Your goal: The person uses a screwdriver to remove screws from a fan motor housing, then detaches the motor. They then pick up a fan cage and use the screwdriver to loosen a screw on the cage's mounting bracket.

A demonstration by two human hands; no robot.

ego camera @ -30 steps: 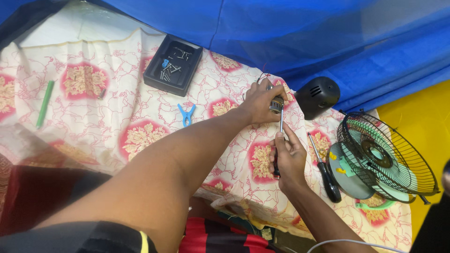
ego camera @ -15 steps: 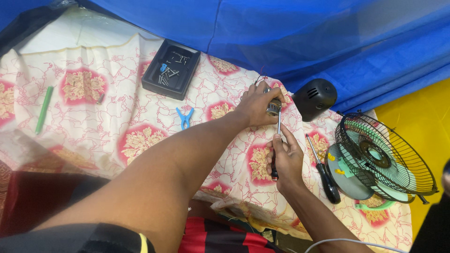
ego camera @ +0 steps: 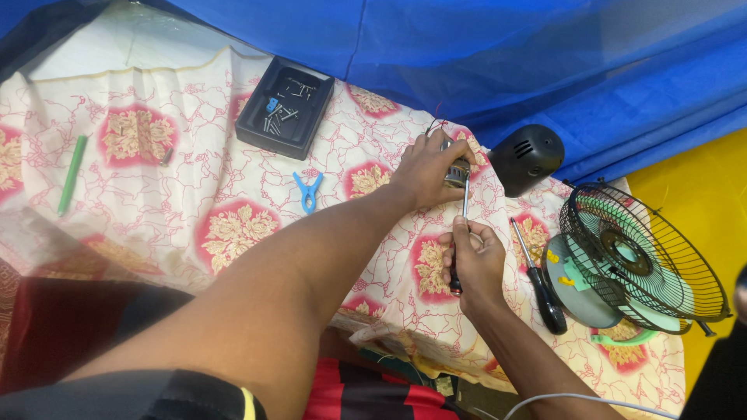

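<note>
Little change: left hand [ego camera: 429, 167] still clamps the small motor [ego camera: 456, 173], right hand [ego camera: 475, 260] still grips the screwdriver [ego camera: 461, 233], tip at motor.

Left hand [ego camera: 426, 167] grips small metal motor part [ego camera: 457, 173] on patterned cloth [ego camera: 194, 194]. Right hand [ego camera: 475, 260], at 6 o'clock of it, is closed around a screwdriver [ego camera: 461, 233], tip up against the part. Second screwdriver [ego camera: 537, 276] lies at 3 o'clock of right hand, touching fan guard [ego camera: 646, 260]. Black tray of screws [ego camera: 285, 106] at 10 o'clock; blue clip [ego camera: 308, 191] between.
</note>
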